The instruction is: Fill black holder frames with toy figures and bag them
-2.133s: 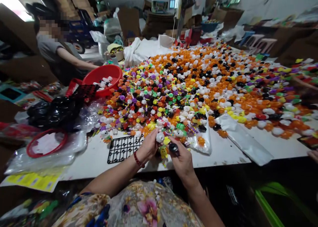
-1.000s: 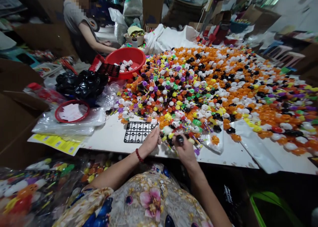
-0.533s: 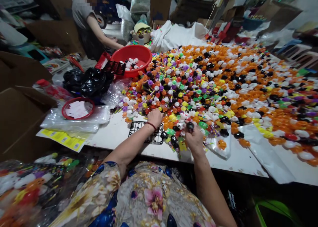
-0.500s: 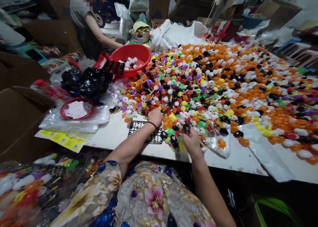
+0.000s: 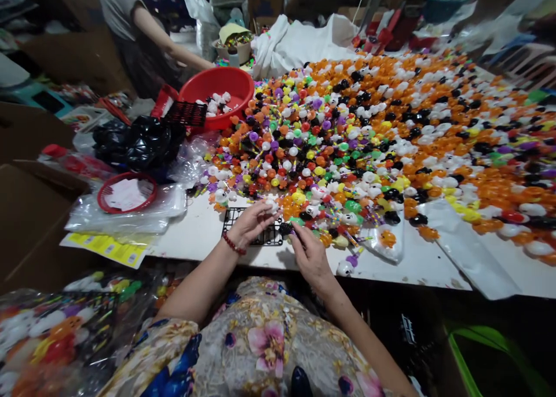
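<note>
- In the head view, pinches a small white toy (image 5: 271, 206) at the fingertips of the left hand (image 5: 249, 226), close to the far right corner of a black tray (image 5: 268, 236).
- Puts the fingertips of the right hand (image 5: 310, 255) at a black toy (image 5: 285, 228) by the tray's right end; too covered to say whether clamped on it or merely touching.
- Has that black toy ahead and to the left of the right palm, nearer to this grip than to the left one; too small to read its long axis.
- Spans the tray's long side across, roughly along the near edge of the worktop (image 5: 203, 228), partly under the left hand.
- Shows thin lattice bars in the tray, smooth pale worktop, glossy rounded plastic in the toy pile (image 5: 313, 133), crinkled film in the clear bags (image 5: 117, 226).
</note>
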Demonstrator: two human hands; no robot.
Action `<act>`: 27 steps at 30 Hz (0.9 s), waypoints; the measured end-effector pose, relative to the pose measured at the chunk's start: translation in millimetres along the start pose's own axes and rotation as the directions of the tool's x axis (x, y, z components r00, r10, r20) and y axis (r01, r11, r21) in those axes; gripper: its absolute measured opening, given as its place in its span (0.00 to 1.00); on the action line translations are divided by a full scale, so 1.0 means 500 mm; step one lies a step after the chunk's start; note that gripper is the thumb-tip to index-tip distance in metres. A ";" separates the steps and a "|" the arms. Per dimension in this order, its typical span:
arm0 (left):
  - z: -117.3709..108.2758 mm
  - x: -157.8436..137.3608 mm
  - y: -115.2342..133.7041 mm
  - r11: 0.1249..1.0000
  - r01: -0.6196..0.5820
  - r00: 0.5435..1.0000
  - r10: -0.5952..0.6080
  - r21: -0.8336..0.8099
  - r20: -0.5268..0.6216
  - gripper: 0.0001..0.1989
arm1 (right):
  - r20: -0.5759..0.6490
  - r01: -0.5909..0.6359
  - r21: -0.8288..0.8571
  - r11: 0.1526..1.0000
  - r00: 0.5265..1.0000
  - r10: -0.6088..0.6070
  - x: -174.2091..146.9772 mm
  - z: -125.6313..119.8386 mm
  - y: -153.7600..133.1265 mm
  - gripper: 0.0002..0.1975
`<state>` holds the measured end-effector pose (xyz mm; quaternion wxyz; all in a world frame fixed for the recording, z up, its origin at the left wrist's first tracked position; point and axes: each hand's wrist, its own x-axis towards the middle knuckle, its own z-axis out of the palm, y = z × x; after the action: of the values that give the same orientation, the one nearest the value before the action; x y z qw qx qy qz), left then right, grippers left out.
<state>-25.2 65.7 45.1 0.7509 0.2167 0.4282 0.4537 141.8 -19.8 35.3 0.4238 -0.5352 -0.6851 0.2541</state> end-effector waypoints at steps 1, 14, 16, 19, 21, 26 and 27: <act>-0.003 -0.017 -0.009 0.998 0.023 1.000 -0.023 -0.059 0.008 0.05 | -0.016 0.016 -0.002 1.000 1.000 -0.016 0.001 0.006 -0.002 0.18; 0.016 -0.085 -0.061 0.991 0.075 0.997 -0.071 -0.109 0.033 0.11 | -0.074 0.117 -0.187 0.975 0.988 -0.133 -0.019 0.012 0.006 0.17; 0.020 -0.087 -0.069 0.993 0.053 0.998 -0.050 -0.102 0.027 0.15 | -0.095 0.108 -0.216 0.970 0.987 -0.131 -0.023 0.011 0.007 0.17; 0.024 -0.089 -0.078 0.995 0.018 1.000 -0.016 -0.094 0.023 0.22 | -0.098 0.093 -0.235 0.968 0.988 -0.119 -0.025 0.009 0.004 0.17; 0.024 -0.091 -0.079 0.997 0.012 1.000 -0.010 -0.079 0.029 0.26 | -0.090 0.082 -0.214 0.973 0.991 -0.103 -0.025 0.008 0.001 0.17; 0.021 -0.097 -0.080 0.996 -0.046 0.997 0.041 0.080 0.067 0.24 | -0.047 -0.010 -0.088 0.996 0.999 0.006 -0.025 0.007 -0.003 0.12; 0.019 -0.099 -0.083 0.989 -0.075 0.995 0.066 0.130 0.075 0.23 | -0.040 -0.036 -0.069 0.997 0.999 0.034 -0.026 0.008 -0.003 0.11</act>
<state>-7.4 3.0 42.7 0.7330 0.2971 0.4225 0.4426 138.4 -32.3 30.4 0.4136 -0.5662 -0.6758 0.2273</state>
